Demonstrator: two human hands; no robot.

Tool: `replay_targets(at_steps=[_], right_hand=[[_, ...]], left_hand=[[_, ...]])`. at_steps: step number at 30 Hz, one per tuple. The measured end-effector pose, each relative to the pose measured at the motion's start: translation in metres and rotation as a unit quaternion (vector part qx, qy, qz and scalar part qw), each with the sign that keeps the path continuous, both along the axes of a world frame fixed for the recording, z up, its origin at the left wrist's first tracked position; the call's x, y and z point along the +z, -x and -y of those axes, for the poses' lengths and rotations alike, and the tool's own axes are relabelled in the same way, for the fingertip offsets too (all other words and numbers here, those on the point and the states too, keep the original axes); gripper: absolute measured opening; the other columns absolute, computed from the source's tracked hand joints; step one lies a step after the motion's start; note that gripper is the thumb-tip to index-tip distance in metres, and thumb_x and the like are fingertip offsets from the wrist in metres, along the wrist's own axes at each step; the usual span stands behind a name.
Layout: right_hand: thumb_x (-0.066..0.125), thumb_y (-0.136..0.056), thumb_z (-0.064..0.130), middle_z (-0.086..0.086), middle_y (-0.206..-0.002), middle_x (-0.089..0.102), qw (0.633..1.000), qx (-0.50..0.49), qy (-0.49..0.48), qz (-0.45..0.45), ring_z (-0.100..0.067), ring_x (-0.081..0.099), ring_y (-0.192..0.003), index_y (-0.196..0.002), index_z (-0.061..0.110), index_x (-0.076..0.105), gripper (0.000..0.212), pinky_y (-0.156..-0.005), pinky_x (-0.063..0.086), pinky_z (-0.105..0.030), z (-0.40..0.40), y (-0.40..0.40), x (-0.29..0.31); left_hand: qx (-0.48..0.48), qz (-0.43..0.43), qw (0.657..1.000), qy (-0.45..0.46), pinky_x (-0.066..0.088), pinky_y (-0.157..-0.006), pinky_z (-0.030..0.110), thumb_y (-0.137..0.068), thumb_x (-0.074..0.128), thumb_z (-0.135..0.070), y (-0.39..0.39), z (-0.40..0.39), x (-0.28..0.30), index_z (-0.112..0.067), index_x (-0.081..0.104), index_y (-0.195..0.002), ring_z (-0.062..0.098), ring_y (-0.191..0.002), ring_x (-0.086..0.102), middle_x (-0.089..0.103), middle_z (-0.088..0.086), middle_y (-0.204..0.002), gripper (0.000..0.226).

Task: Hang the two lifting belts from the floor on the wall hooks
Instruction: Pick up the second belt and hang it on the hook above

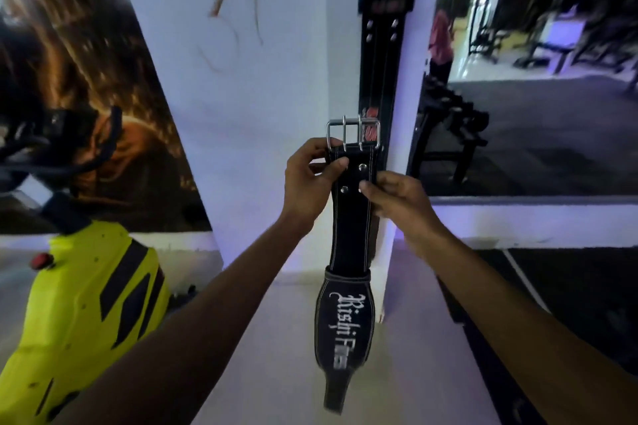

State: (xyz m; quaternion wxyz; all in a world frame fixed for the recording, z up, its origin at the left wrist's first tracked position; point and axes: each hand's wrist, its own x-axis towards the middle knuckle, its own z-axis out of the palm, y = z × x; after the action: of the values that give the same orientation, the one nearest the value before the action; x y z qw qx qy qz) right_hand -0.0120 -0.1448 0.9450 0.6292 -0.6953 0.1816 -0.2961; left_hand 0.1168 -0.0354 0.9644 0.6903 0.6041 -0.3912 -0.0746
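I hold a black lifting belt [350,235] upright in front of the white wall corner, its silver double-prong buckle [353,133] at the top. The wide padded part with white lettering hangs below. My left hand [310,179] grips the belt's left edge just under the buckle. Gripping the right edge a little lower is my right hand [397,198]. A second black belt [383,28] with rows of metal eyelets hangs flat on the wall behind, running up out of view. Its hook is not visible.
A yellow and black exercise machine [83,314] stands at the lower left. A dark poster [79,97] covers the left wall. A large mirror [538,72] on the right reflects gym racks. The floor is pale, with a dark mat [566,290] at the right.
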Motion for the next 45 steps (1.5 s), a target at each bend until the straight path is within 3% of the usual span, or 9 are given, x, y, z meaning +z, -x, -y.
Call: replay_targets(at_steps=[4,7,10,14,17,28,36,41,45], right_hand=[[0.074,-0.076,0.046,-0.016,-0.082,0.060,0.992,-0.071,0.024,0.106,-0.022,0.055,-0.077,-0.089,-0.005,0.061,0.054,-0.072,0.046,-0.039,0.009,0.008,0.081],[0.074,-0.077,0.042,-0.019,-0.083,0.066,0.985,-0.068,0.025,0.159,-0.025,0.056,-0.080,-0.094,0.006,0.068,0.041,-0.071,0.044,-0.044,0.014,0.019,0.121],[0.073,-0.087,0.018,0.003,-0.085,0.077,0.982,-0.032,0.073,0.172,-0.014,0.069,-0.079,-0.100,0.016,0.070,0.013,-0.070,0.056,-0.029,0.015,0.034,0.137],[0.073,-0.086,0.011,0.001,-0.105,0.076,0.978,-0.002,0.115,0.176,-0.008,0.073,-0.097,-0.116,0.007,0.066,0.031,-0.082,0.057,-0.019,0.022,0.049,0.137],[0.069,-0.089,0.011,0.011,-0.103,0.075,0.976,0.004,0.122,0.181,0.000,0.070,-0.099,-0.111,0.022,0.066,0.024,-0.085,0.054,-0.015,0.029,0.056,0.139],[0.080,-0.080,0.011,-0.003,-0.101,0.075,0.969,-0.059,0.138,0.198,-0.018,0.071,-0.097,-0.111,0.014,0.061,0.038,-0.086,0.057,-0.032,0.057,0.061,0.099],[0.080,-0.059,0.056,-0.002,-0.088,0.079,0.986,-0.064,0.080,0.128,-0.013,0.074,-0.081,-0.094,0.013,0.073,0.056,-0.075,0.056,-0.029,0.059,0.072,0.037],[0.087,-0.046,0.066,-0.011,-0.091,0.079,0.996,-0.003,0.084,0.017,-0.018,0.073,-0.084,-0.093,0.011,0.075,0.073,-0.084,0.056,-0.054,0.071,0.071,-0.012],[0.089,-0.055,0.053,-0.006,-0.093,0.079,0.995,0.006,0.098,-0.014,-0.021,0.074,-0.089,-0.096,0.009,0.074,0.062,-0.087,0.060,-0.040,0.074,0.068,0.011]], left_hand=[[-0.004,0.013,0.998,0.062,0.059,-0.071,0.030,-0.086,0.074,-0.001,0.024,0.019,0.075,-0.018,0.072,-0.107,0.012,-0.077,0.071,0.075,0.003,-0.096,0.027],[0.006,0.041,0.993,0.115,0.057,-0.070,0.023,-0.087,0.074,0.000,0.041,0.032,0.133,-0.016,0.073,-0.108,0.005,-0.074,0.071,0.075,0.001,-0.093,0.026],[0.016,0.059,0.986,0.153,0.057,-0.072,0.021,-0.089,0.072,-0.001,0.053,0.041,0.183,-0.008,0.072,-0.114,0.003,-0.075,0.071,0.075,0.005,-0.095,0.026],[0.029,0.090,0.978,0.186,0.057,-0.074,0.023,-0.093,0.068,-0.004,0.060,0.050,0.237,-0.009,0.071,-0.116,0.001,-0.067,0.069,0.074,0.007,-0.094,0.024],[0.024,0.075,0.977,0.200,0.057,-0.075,0.029,-0.093,0.067,-0.004,0.062,0.053,0.266,-0.007,0.070,-0.117,0.008,-0.069,0.067,0.073,0.010,-0.096,0.024],[0.030,0.032,0.979,0.197,0.058,-0.090,0.056,-0.084,0.073,-0.013,0.067,0.073,0.296,-0.004,0.073,-0.113,0.019,-0.070,0.066,0.072,0.015,-0.097,0.031],[0.037,0.006,0.980,0.198,0.059,-0.079,0.043,-0.080,0.075,-0.011,0.066,0.096,0.303,-0.005,0.073,-0.110,0.022,-0.070,0.065,0.073,0.018,-0.096,0.030],[0.052,0.027,0.978,0.199,0.060,-0.082,0.035,-0.085,0.075,-0.006,0.068,0.103,0.304,-0.009,0.074,-0.111,0.019,-0.076,0.067,0.074,0.015,-0.099,0.026],[0.060,0.070,0.975,0.202,0.061,-0.082,0.032,-0.087,0.075,-0.008,0.070,0.101,0.316,-0.011,0.073,-0.112,0.019,-0.081,0.069,0.075,0.015,-0.103,0.025]])
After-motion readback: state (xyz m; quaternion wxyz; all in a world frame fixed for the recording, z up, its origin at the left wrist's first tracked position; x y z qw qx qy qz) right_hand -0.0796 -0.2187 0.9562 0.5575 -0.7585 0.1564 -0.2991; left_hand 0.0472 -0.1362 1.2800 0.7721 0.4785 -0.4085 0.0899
